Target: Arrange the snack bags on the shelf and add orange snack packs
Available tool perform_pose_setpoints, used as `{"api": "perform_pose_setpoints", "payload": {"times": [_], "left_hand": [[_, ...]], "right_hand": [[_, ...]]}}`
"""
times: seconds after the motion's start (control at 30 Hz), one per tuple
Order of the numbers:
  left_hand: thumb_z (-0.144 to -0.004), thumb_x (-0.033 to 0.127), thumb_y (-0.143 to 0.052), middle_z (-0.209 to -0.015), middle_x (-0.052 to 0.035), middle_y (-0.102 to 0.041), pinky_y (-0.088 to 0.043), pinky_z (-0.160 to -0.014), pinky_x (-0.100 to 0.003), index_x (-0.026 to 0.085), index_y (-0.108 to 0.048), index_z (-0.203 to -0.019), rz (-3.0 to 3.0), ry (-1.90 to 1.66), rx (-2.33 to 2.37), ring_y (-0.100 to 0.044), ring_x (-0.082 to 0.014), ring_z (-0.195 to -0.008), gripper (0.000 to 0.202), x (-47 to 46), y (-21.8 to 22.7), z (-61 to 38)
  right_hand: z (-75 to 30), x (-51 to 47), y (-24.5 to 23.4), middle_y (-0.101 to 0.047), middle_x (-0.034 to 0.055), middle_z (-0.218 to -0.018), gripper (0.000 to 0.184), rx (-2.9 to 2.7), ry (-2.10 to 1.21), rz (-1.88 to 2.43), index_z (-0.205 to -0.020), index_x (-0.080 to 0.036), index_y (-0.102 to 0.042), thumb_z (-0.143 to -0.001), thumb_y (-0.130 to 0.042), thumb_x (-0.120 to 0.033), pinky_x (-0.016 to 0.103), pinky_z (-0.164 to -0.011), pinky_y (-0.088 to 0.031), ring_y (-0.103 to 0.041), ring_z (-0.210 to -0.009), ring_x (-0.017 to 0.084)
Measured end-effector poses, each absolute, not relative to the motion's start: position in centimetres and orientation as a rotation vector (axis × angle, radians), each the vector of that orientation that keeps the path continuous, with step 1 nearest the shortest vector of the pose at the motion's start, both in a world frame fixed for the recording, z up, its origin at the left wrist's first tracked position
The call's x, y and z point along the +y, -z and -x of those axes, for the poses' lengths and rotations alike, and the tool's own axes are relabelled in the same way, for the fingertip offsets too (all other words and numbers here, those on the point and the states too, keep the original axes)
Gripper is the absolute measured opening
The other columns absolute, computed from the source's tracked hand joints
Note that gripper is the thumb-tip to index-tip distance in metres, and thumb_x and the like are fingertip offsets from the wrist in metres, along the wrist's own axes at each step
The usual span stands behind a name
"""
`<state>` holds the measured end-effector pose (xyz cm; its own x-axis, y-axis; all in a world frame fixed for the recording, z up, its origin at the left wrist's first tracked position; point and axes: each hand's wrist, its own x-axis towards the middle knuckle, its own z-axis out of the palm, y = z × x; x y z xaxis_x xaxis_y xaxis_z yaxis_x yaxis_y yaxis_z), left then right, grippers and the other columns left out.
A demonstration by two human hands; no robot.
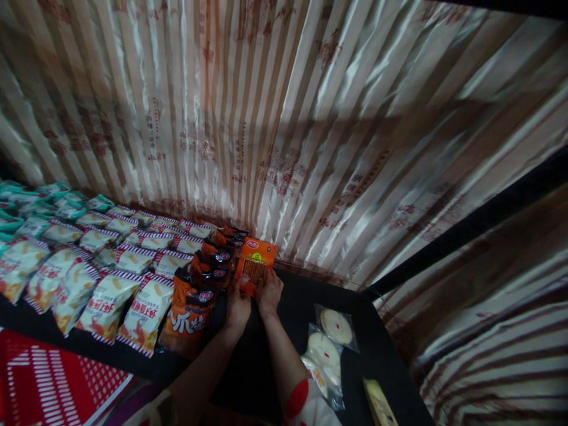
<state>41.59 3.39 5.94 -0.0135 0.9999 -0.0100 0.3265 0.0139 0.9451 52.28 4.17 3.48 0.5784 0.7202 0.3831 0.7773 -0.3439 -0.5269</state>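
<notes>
An orange snack packet (254, 271), with a red oval logo and a clear window showing brown contents, stands tilted against the curtain at the back of the black shelf. My left hand (238, 306) grips its lower left corner. At the lower right edge, my right hand (270, 291) has its fingers closed on the same packet. Just left of it are black-and-orange snack bags (213, 266) in a row running front to back. The foremost orange bag (189, 313) stands near my left forearm.
Rows of white snack bags (146, 307) with striped edges fill the left, with teal bags (57, 201) beyond. Flat round items in clear wrap (337, 326) and a yellowish packet (379, 402) lie right. A red basket (53, 378) is front left; a black bar (465, 219) slants at right.
</notes>
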Motion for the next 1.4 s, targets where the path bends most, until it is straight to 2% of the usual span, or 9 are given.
{"api": "perform_pose_setpoints", "payload": {"times": [0.17,0.27,0.33,0.57,0.77,1.03,1.13,1.23,1.4], "left_hand": [[-0.074,0.000,-0.044,-0.112,-0.0104,-0.061,-0.042,-0.102,-0.035,0.018,-0.065,-0.110,-1.507,-1.035,1.478,-0.058,-0.0211,-0.109,0.045,1.6,-6.3,-40.9],[-0.073,-0.002,-0.043,-0.125,-0.0102,-0.054,-0.038,-0.106,-0.030,0.017,-0.064,-0.115,-1.635,-1.042,1.443,-0.050,-0.0203,-0.121,0.050,0.7,-6.3,-40.7],[-0.073,-0.002,-0.044,-0.129,-0.0098,-0.053,-0.035,-0.109,-0.032,0.016,-0.064,-0.116,-1.770,-0.987,1.411,-0.045,-0.0217,-0.126,0.051,0.4,-6.3,-40.8],[-0.075,0.000,-0.041,-0.128,-0.0074,-0.058,-0.034,-0.109,-0.039,0.015,-0.060,-0.123,-2.007,-0.767,1.399,-0.042,-0.0247,-0.127,0.054,0.6,-6.5,-41.1],[-0.076,0.001,-0.041,-0.130,-0.0096,-0.057,-0.037,-0.107,-0.035,0.011,-0.060,-0.123,-2.061,-0.714,1.414,-0.046,-0.0239,-0.122,0.051,0.9,-6.6,-40.9],[-0.073,-0.002,-0.041,-0.132,-0.0096,-0.055,-0.039,-0.103,-0.035,0.011,-0.065,-0.113,-2.081,-0.718,1.415,-0.048,-0.0249,-0.118,0.048,0.1,-7.7,-40.3],[-0.073,-0.002,-0.041,-0.127,-0.0094,-0.058,-0.040,-0.102,-0.033,0.013,-0.068,-0.105,-2.081,-0.764,1.390,-0.050,-0.0236,-0.114,0.045,-1.2,-7.8,-39.7],[-0.073,-0.001,-0.040,-0.114,-0.0108,-0.065,-0.045,-0.096,-0.034,0.014,-0.068,-0.102,-2.072,-0.824,1.360,-0.055,-0.0238,-0.106,0.043,-2.7,-7.8,-38.9],[-0.072,-0.001,-0.039,-0.099,-0.0091,-0.068,-0.048,-0.089,-0.036,0.015,-0.066,-0.101,-2.088,-0.879,1.293,-0.059,-0.0231,-0.096,0.043,-5.4,-7.8,-37.1]], "right_hand": [[-52.0,4.1,-3.5,-0.056,0.0177,-0.124,0.047,-1.161,0.112,2.138,-0.123,-0.008,-0.057,-0.080,-0.039,-0.018,0.039,-0.096,-0.034,-0.046,-0.114,0.027],[-51.7,4.0,-3.6,-0.055,0.0167,-0.126,0.047,-1.141,0.110,2.140,-0.123,-0.010,-0.057,-0.081,-0.039,-0.019,0.040,-0.097,-0.033,-0.045,-0.114,0.027],[-51.6,4.0,-3.8,-0.054,0.0161,-0.128,0.047,-1.145,0.108,2.137,-0.124,-0.010,-0.057,-0.082,-0.038,-0.019,0.040,-0.098,-0.032,-0.045,-0.114,0.028],[-51.3,3.8,-4.1,-0.052,0.0172,-0.131,0.046,-1.145,0.122,2.185,-0.125,-0.012,-0.056,-0.082,-0.041,-0.021,0.043,-0.097,-0.032,-0.041,-0.118,0.030],[-51.3,4.0,-3.8,-0.051,0.0150,-0.132,0.044,-1.090,0.119,2.169,-0.123,-0.017,-0.058,-0.083,-0.040,-0.022,0.044,-0.094,-0.035,-0.042,-0.117,0.031],[-50.9,2.5,-4.2,-0.046,0.0165,-0.136,0.043,-1.217,0.166,2.012,-0.123,-0.010,-0.058,-0.086,-0.036,-0.021,0.043,-0.102,-0.033,-0.035,-0.126,0.027],[-50.0,1.0,-4.4,-0.050,0.0157,-0.133,0.041,-1.235,0.141,1.990,-0.117,-0.011,-0.061,-0.088,-0.036,-0.023,0.041,-0.101,-0.036,-0.039,-0.124,0.026],[-49.0,-0.6,-4.9,-0.055,0.0156,-0.128,0.039,-1.262,0.108,1.975,-0.112,-0.011,-0.064,-0.089,-0.035,-0.023,0.040,-0.100,-0.038,-0.042,-0.121,0.025],[-47.3,-3.8,-6.3,-0.058,0.0111,-0.126,0.040,-1.322,0.052,1.884,-0.116,-0.016,-0.063,-0.085,-0.038,-0.016,0.040,-0.100,-0.039,-0.047,-0.117,0.023]]}}
